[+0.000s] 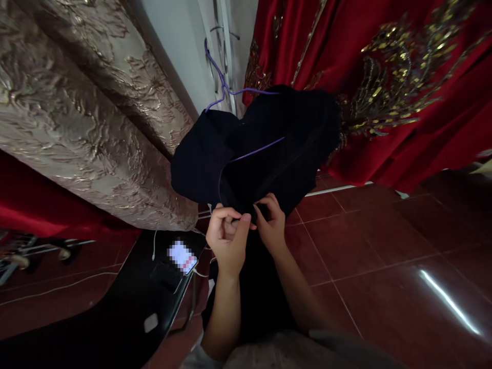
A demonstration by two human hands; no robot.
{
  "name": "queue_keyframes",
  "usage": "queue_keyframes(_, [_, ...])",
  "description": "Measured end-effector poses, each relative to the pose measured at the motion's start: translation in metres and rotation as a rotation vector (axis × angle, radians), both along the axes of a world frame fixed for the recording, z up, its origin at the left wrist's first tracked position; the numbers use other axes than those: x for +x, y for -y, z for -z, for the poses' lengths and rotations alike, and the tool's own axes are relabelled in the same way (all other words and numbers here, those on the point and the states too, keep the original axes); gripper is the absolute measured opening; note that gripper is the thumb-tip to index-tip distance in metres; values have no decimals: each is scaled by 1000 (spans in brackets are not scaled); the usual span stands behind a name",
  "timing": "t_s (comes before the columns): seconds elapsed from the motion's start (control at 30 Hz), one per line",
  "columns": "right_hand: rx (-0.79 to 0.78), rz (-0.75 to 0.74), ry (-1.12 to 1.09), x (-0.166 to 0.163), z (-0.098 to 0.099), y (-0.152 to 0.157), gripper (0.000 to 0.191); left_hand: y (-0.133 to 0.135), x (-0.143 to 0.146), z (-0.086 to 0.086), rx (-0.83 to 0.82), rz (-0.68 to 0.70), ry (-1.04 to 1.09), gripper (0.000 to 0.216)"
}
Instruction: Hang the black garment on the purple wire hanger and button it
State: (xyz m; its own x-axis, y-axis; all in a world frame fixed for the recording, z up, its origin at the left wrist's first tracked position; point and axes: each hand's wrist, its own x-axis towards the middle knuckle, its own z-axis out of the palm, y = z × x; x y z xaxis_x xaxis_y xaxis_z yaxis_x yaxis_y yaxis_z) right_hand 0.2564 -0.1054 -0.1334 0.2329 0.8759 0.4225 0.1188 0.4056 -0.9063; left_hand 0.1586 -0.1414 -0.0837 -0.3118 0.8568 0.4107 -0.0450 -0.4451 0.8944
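Here, step in hand: fastening or straightening the lower edge of the dark garment on the purple hanger.
Doing it well: best kept taut, both pinches close together, hanger level.
Left hand: centre frame, fingers closed, pinching the hem.
Right hand: just beside, fingers curled into the cloth.
Garment: directly above both hands, touching them, mid-frame.
Behind: red embroidered dress, upper right.
Below left: phone on a black surface.

Matt dark cloth garment — glossy floor tiles.
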Motion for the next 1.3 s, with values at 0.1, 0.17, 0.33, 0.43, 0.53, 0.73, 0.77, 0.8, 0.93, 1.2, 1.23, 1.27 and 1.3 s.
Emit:
queue_keyframes(0.1, [-48, 1, -50, 3, -9, 9, 14, -2, 2, -2, 14, -52, 8, 18])
queue_keyframes(0.17, [-95, 49, -126, 6, -10, 17, 13, -8, 3, 1, 23, -99, 26, 22])
queue_keyframes(0.33, [-146, 15, -251, 18, -12, 18, 12, -18, 7, 18, 39, 14, 84, 35])
queue_keyframes(0.43, [-224, -81, -274, 24, -13, 14, 11, -20, 8, 30, -93, 144, -167, 27])
queue_keyframes(0.53, [-303, -130, -270, 24, -13, 13, 14, -21, 7, 39, -130, 129, -353, 15])
queue_keyframes(0.73, [-400, -221, -93, 24, -25, 8, 15, -27, -2, 44, 24, 19, -427, 15])
queue_keyframes(0.77, [-412, -247, -69, 25, -28, 5, 15, -27, -3, 44, 41, 17, -437, 17])
queue_keyframes(0.8, [-424, -276, -63, 26, -32, 4, 15, -27, -4, 43, 52, 19, -445, 20])
queue_keyframes(0.93, [-458, -354, -144, 28, -34, 2, 15, -23, -5, 39, 74, 31, -470, 27])
queue_keyframes(1.2, [-296, -328, -303, 19, -84, -52, 18, -50, 8, 70, -28, 7, -287, 24])
queue_keyframes(1.23, [-200, -312, -316, 17, -101, -67, 17, -56, 9, 78, -44, 2, -309, 23])
queue_keyframes(1.27, [-110, -291, -318, 15, -118, -81, 18, -62, 10, 85, -60, -7, -338, 22])
queue_keyframes(1.3, [-62, -287, -285, 12, -132, -93, 21, -66, 10, 90, -74, -13, -366, 19])
